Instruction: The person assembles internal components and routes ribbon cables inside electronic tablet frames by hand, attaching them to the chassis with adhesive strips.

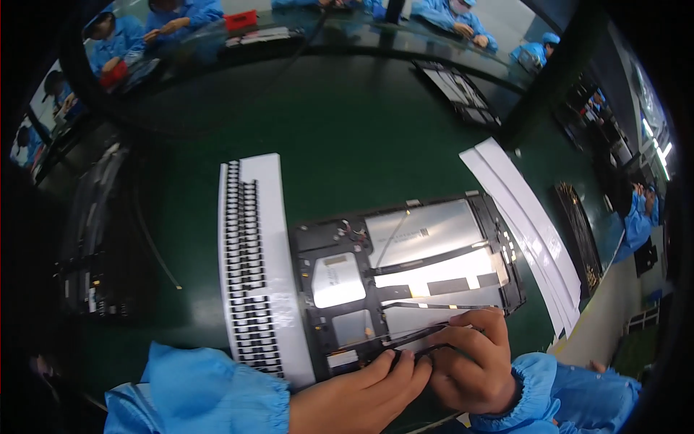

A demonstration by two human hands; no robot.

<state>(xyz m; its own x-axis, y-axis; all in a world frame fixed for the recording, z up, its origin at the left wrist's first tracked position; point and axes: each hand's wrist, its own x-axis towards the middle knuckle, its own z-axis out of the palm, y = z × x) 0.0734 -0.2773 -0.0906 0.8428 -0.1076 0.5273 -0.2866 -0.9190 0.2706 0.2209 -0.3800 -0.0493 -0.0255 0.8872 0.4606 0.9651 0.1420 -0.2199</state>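
Observation:
An opened tablet-like device (pixel 345 249) lies on the green table, its black frame holding silver battery packs (pixel 426 233). At its near edge, my right hand (pixel 473 358) is closed, thumb and fingers pinching a thin black cable (pixel 423 334). My left hand (pixel 365 394) rests at the device's near left corner, its fingertips bent together on the black cable close to the frame. The fingers partly hide the cable's ends and the frame's near edge. Left of the device, a white strip (pixel 278 289) bears rows of small black pieces (pixel 249 271).
White sheets (pixel 524 224) lie to the right, beside a bundle of black cables (pixel 578 235). Another opened device (pixel 459 92) sits at the far right. More dark cables (pixel 97 231) are at the left. Several co-workers in blue sit around, with a red tray (pixel 241 19) at the back.

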